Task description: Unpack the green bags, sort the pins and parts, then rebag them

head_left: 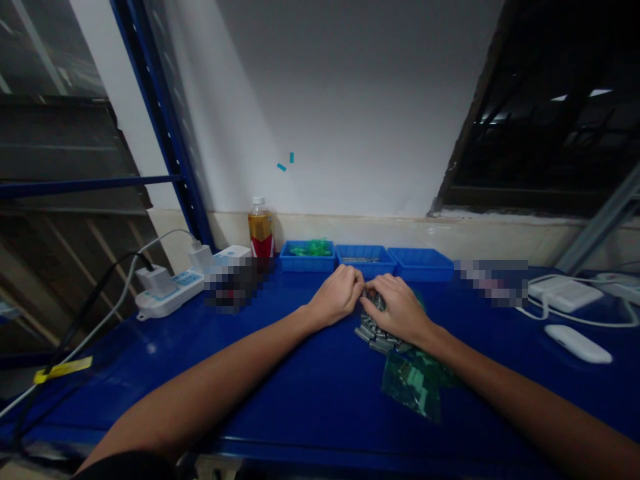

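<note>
Two hands [338, 295], one metal-cylinder heap [370, 329], three blue bins [421, 272], one bottle [261, 230].

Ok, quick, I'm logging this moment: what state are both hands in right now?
Left hand: closed, fingers curled; anything held can't be seen.
Right hand: half-curled over the metal pieces; grip can't be told.

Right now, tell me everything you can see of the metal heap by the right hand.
The metal heap is a loose pile of small, short, silvery-grey rod-like pieces with a dull shine, lying at mixed angles on the blue table. Whether they are hollow is too small to tell. The right hand hides part of it; contact there is unclear. Green plastic lies at its near edge.
</note>
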The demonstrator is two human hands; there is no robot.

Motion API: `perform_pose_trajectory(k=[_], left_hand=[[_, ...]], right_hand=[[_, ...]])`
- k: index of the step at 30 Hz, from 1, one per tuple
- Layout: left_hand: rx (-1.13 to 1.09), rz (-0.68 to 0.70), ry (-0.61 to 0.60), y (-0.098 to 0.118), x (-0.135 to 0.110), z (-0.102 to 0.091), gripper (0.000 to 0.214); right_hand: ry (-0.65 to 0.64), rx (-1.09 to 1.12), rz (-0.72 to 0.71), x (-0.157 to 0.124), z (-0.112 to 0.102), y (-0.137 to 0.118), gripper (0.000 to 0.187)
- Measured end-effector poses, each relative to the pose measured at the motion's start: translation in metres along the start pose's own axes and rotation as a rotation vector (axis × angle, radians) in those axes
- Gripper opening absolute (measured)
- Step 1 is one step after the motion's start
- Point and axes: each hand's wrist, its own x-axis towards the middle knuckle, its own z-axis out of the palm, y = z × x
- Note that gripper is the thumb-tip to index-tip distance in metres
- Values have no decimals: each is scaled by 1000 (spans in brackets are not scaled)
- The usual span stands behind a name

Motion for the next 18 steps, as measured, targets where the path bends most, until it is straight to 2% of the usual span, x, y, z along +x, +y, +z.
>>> perform_pose_trajectory(k=[4,12,18], left_hand=[[-22,-44,3,0,0,0,21],[15,38,-22,2,-1,-1,18],[64,2,-18,-2,0,2,21]], right_hand=[[38,13,20,0,0,7,11],[-34,43,73,0,-5,15,27],[38,86,44,0,-4,17,17]])
